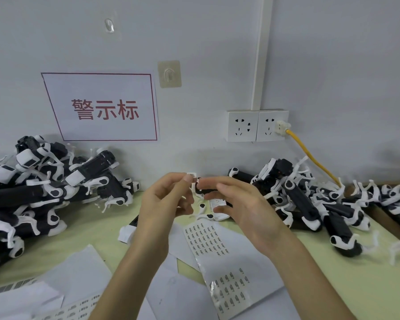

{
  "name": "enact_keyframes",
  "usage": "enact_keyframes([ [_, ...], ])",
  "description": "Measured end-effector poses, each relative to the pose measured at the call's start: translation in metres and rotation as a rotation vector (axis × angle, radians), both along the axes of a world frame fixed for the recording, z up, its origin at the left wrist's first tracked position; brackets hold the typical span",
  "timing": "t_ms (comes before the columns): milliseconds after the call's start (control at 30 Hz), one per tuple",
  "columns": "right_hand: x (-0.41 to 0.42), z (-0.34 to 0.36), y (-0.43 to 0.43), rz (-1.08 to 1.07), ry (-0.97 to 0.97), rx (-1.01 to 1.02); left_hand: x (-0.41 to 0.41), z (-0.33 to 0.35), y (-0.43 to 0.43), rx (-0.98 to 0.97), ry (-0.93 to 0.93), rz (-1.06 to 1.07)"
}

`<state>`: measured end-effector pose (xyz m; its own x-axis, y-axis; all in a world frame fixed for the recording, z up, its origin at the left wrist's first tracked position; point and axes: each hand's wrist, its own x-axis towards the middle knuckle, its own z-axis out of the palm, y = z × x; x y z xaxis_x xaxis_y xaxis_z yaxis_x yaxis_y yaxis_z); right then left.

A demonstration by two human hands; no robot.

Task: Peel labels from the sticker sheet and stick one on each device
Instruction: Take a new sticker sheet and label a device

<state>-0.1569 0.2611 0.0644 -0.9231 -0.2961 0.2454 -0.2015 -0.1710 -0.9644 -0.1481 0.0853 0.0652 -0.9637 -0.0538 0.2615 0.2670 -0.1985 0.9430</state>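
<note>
My left hand [164, 202] is up over the middle of the desk [90, 229], thumb and forefinger nipped together on a small white label [191, 174], with the other fingers [185, 209] loosely curled below. Just beside it my right hand [243, 209] grips a device [203, 190], fingers wrapped round its short black body. The label sits at the device's upper end, though I cannot tell whether it touches. The device is black with white plastic parts, and a white panel with faint dark print shows under my right forefinger. Below my wrists lies a sticker sheet [206, 241], white, with rows of tiny dark-printed labels. Nearer to me is a second sheet [231, 289] on glossy, curling backing, its rows covering only part of it. More white sheets [79, 269] lie on the pale green desk at the lower left. A left heap [44, 188] of the same black-and-white devices with thin white straps is piled against the wall, and a right heap [310, 199] spreads on the other side. On the grey wall are a red-bordered sign [102, 107] and a double socket [256, 125] with a yellow cable [310, 155] plugged in
</note>
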Motion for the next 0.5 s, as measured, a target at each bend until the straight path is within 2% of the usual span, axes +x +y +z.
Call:
enact_keyframes([
  [67, 0.000, 0.000, -0.001, -0.023, 0.008, 0.023, 0.000, 0.001, -0.001, 0.046, -0.017, -0.009],
  [100, 0.001, 0.000, -0.002, -0.049, 0.021, 0.030, 0.000, 0.002, -0.002, -0.002, 0.006, -0.002],
  [233, 0.003, 0.002, -0.007, -0.226, 0.192, 0.105, -0.004, -0.001, -0.008, -0.543, 0.233, 0.077],
  [300, 0.004, 0.003, -0.009, -0.246, 0.281, 0.188, -0.004, -0.004, -0.010, -0.747, 0.315, 0.131],
  [500, 0.007, 0.003, -0.013, -0.365, 0.355, 0.279, -0.001, -0.005, -0.008, -0.899, 0.427, 0.139],
])
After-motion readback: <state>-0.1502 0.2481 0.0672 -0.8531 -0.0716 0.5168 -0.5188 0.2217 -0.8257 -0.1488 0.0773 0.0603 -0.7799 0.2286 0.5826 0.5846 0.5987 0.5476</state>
